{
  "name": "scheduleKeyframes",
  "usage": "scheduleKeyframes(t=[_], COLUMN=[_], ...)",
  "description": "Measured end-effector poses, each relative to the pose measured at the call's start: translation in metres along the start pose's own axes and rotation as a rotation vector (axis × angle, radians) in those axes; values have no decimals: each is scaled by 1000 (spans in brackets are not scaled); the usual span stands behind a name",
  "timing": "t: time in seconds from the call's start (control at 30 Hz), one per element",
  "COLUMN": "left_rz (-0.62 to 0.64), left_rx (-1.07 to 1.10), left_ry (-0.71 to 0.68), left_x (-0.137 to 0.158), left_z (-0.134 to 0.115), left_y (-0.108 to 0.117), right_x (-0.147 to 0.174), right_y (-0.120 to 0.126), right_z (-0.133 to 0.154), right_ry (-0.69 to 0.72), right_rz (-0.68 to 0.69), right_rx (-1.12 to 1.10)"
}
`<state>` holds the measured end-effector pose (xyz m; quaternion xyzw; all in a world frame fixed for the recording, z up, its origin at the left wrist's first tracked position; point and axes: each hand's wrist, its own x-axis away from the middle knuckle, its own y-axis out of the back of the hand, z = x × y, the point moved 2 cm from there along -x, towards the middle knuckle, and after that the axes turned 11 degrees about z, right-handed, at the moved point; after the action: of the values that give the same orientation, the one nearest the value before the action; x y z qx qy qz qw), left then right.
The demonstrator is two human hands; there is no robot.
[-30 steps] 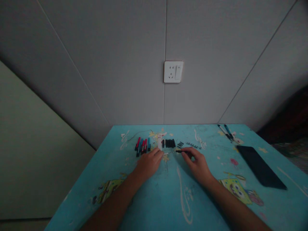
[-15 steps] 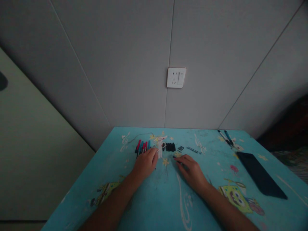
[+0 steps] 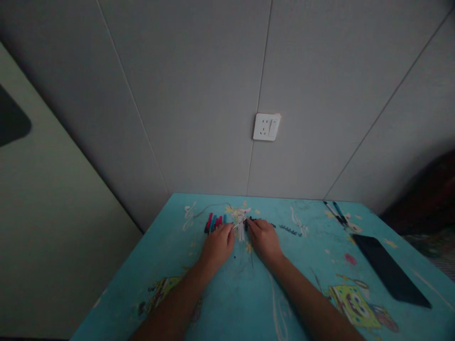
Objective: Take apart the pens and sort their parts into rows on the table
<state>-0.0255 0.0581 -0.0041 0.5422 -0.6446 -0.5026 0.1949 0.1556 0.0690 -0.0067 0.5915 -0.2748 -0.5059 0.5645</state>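
Observation:
My left hand (image 3: 219,244) is closed in a pinch on a thin white stick that looks like a pen refill (image 3: 236,226); its far tip points toward my right fingers. Just beyond the left knuckles lie red and blue capped pens (image 3: 215,220). Several more white sticks (image 3: 241,232) lie side by side between the hands. My right hand (image 3: 265,239) reaches over a row of short black tubes, hiding most of them. Its thumb and forefinger are closed around a small black piece (image 3: 246,224), close to the tip of the held stick.
A row of small dark parts (image 3: 290,230) lies right of my right hand. Farther right are two pens (image 3: 336,213) and a dark flat pad (image 3: 391,270). The table (image 3: 227,303) has a blue cartoon cover and meets a grey wall with a socket (image 3: 267,127).
My right hand has moved left and away from me, from bare table to the black tubes beside the held stick. The left hand keeps its pinch. The view has tilted slightly.

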Motion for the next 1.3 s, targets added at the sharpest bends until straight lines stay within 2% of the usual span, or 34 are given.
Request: scheduleKeyframes(t=[0.37, 0.53, 0.67, 0.77, 0.83, 0.97, 1.07, 1.3], left_rz=[33, 36, 99, 171, 192, 176, 113, -46], left_rx=[-27, -40, -44, -75, -97, -115, -90, -46], left_ry=[21, 7, -121, -221, -240, -199, -126, 14], left_x=[-1, -1, 2, 5, 5, 4, 1, -1], left_z=[-4, -6, -11, -16, -18, -14, -6, 5], left_y=[-2, 1, 3, 3, 3, 2, 3, 8], right_x=[4, 11, 24, 31, 33, 29, 28, 31], right_y=[4, 13, 24, 29, 30, 29, 29, 31], right_z=[-1, 0, -3, -7, -10, -22, -31, -39], right_ry=[42, 54, 75, 120, 130, 98, 44, 1], right_rz=[4, -74, -127, -60, -17, -49, -109, -116], right_rx=[-37, -172, -246, -235, -234, -262, -280, -245])
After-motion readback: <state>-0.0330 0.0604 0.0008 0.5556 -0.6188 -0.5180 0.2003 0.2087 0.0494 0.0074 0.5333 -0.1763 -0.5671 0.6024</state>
